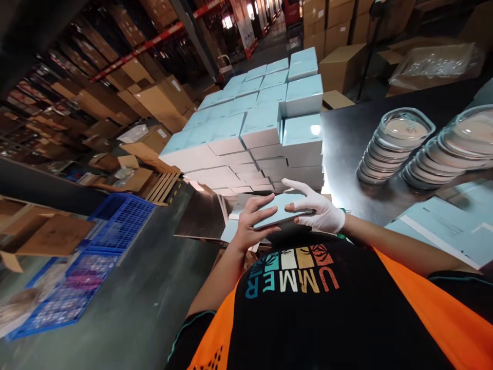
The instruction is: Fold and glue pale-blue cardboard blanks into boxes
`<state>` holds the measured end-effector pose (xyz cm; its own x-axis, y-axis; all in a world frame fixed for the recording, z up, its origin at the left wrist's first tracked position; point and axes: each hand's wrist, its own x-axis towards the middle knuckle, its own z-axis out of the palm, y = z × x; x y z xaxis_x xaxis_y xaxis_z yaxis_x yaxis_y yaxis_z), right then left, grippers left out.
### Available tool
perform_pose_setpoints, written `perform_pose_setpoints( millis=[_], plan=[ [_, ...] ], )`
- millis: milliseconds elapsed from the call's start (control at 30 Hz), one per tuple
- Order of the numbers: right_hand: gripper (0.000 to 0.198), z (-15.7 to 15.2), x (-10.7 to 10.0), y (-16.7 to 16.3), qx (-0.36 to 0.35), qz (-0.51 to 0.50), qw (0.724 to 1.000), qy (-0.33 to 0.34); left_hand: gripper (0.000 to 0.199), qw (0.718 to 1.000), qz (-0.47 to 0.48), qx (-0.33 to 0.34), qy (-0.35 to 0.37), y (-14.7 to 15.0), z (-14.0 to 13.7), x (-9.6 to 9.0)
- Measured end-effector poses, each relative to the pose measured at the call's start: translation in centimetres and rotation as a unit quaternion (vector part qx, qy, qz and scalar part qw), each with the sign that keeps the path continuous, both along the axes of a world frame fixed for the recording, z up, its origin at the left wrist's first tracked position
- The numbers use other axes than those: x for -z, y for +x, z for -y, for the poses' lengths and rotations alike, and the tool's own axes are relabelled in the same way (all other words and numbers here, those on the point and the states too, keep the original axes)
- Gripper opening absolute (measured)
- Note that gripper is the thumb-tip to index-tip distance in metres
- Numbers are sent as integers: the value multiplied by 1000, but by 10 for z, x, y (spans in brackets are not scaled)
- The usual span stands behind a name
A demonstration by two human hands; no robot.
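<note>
A small light-blue box [280, 208] is between my two hands, close to my chest. My bare left hand [254, 221] grips its left side, fingers spread over the top. My right hand [318, 208], in a white glove with some bare fingertips, holds the box's right end with thumb and fingers. The underside of the box is hidden. Just left of it, partly behind my left hand, lie more light-blue and white cardboard pieces [230, 230]. Beyond my hands rises a stack of blue-topped white boxes [231, 126].
On the dark metal table [342, 149] at right stand two stacks of clear round-cornered containers [389, 146]. Flat light-blue cartons [442, 226] lie nearer me. Blue plastic crates [119, 221] and a wooden pallet [164, 187] are on the floor at left, near brown cartons [164, 103].
</note>
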<state>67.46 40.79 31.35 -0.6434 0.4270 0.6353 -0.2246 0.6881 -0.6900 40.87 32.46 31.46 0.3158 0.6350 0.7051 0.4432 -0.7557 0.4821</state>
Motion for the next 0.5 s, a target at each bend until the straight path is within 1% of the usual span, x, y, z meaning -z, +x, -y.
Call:
perform_pose_setpoints(
  millis=[67, 133, 200, 233, 333, 367, 400, 433, 500],
  plan=[
    [22, 1, -5, 3, 0, -5, 1000, -2, 50, 1000, 21, 6, -17, 1, -4, -1],
    [24, 0, -8, 5, 6, 4, 1000, -8, 44, 999, 41, 13, -31, 2, -9, -1],
    [30, -2, -9, 7, 9, 14, 1000, -12, 42, 998, 46, 18, -36, 3, -14, 0],
    [32, -3, -8, 7, 10, 17, 1000, -10, 41, 998, 45, 19, -37, 4, -16, 1],
    [30, -9, -2, 8, 15, 31, 999, 18, 41, 998, 45, 21, -34, 6, -18, 5],
    [34, -12, 2, 9, 19, 38, 999, 26, 41, 998, 51, 20, -34, 6, -18, 6],
    [46, -14, 6, 9, 28, 45, 998, 26, 41, 997, 59, 18, -35, 6, -18, 8],
    [66, -17, 11, 9, 44, 52, 998, 15, 41, 997, 71, 12, -38, 5, -18, 9],
    [115, -20, 20, 10, 88, 77, 992, -40, 41, 994, 95, 0, -48, 1, -22, 10]
  ],
)
